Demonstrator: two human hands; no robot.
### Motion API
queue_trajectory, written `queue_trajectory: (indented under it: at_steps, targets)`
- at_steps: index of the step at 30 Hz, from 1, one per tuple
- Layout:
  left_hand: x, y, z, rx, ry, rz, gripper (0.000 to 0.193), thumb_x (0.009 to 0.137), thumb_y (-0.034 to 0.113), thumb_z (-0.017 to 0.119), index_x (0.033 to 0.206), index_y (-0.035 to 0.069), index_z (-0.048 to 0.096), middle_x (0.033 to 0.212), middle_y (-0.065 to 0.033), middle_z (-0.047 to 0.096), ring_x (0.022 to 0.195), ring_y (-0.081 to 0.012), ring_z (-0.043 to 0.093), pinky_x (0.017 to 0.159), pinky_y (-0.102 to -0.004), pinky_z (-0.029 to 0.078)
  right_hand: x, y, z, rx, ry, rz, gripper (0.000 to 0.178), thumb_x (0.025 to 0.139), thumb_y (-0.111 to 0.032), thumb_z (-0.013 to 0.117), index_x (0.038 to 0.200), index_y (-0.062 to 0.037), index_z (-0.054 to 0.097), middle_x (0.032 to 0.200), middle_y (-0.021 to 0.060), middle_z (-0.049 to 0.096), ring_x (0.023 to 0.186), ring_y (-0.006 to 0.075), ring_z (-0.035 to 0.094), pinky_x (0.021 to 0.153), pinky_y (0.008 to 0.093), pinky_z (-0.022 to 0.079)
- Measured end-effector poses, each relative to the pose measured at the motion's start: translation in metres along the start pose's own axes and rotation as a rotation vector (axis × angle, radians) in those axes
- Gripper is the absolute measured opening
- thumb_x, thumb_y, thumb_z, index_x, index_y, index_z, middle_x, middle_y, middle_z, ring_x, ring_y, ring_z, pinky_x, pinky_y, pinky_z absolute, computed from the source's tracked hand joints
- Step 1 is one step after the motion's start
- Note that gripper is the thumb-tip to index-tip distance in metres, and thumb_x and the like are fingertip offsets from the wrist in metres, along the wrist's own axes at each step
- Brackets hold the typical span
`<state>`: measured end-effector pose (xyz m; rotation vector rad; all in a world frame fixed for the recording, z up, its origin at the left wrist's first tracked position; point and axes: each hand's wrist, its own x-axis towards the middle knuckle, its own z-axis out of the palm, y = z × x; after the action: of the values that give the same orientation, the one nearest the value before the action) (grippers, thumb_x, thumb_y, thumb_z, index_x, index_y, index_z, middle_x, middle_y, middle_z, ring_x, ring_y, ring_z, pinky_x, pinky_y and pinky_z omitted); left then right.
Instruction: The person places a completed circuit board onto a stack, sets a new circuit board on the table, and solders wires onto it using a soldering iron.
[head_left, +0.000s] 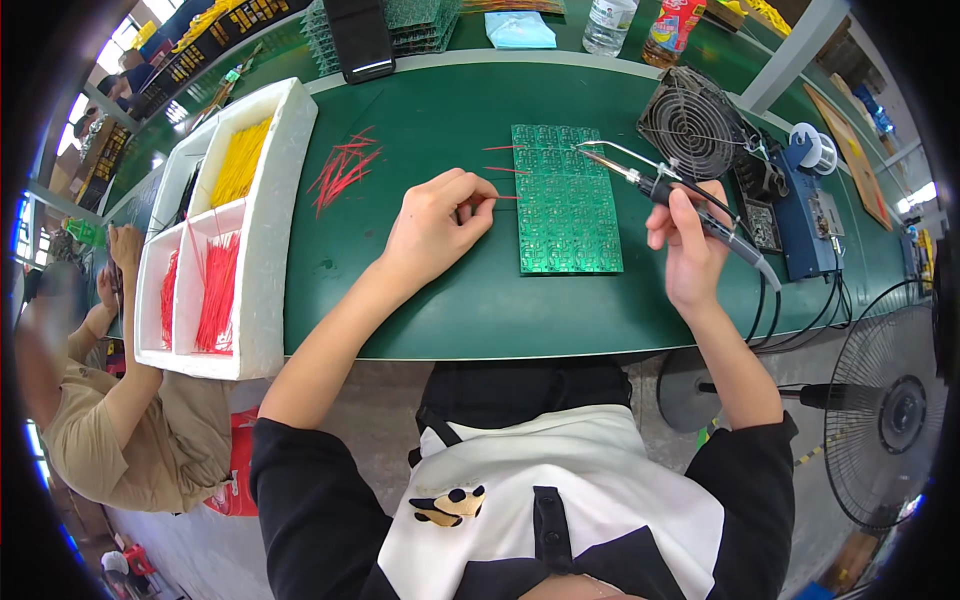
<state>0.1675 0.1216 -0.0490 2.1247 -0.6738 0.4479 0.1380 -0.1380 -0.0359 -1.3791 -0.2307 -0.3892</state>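
Note:
A green circuit board panel (568,225) lies on the green bench mat, with short red wires (508,170) sticking out from its left edge. My left hand (440,222) is beside that edge, thumb and forefinger pinched on another red wire (507,197) whose far end reaches the panel. My right hand (694,245) grips a soldering iron (655,188) with a thin metal feed tube alongside it. The iron's tip is over the panel's upper right part; whether it touches is too small to tell. Loose red wires (345,172) lie in a pile left of my left hand.
A white foam box (262,290) of yellow and red wires stands left. Far right are a black caged fan (692,125), blue soldering station (812,215) and solder spool (815,150). A phone (360,40) and bottles (608,25) stand behind. A co-worker (130,420) sits left.

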Motion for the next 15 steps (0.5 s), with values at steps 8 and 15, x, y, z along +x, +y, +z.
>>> queue_trajectory:
  at_steps: [8,15]
  targets:
    - [0.002,-0.004,0.009,-0.024,-0.030,0.018,0.009,0.070,-0.002,0.063,0.077,0.002,0.062,0.063,-0.0032,0.054,0.049,-0.0087,0.048,0.046,-0.0215,0.040,-0.013,0.009,0.005,0.006,-0.123,0.191,0.018,0.086,-0.016,0.056,0.085,-0.0039,0.044,0.065,0.0111,0.056,0.049,0.0118,0.052,0.046,0.0216,0.042]
    - [0.002,-0.009,0.010,-0.019,-0.015,0.006,0.012,0.068,-0.005,0.063,0.078,0.001,0.065,0.060,-0.0025,0.053,0.048,-0.0057,0.046,0.045,-0.0191,0.039,-0.013,0.013,0.004,-0.009,-0.169,0.222,0.018,0.085,-0.014,0.058,0.086,-0.0041,0.043,0.066,0.0104,0.057,0.051,0.0108,0.053,0.048,0.0218,0.044]
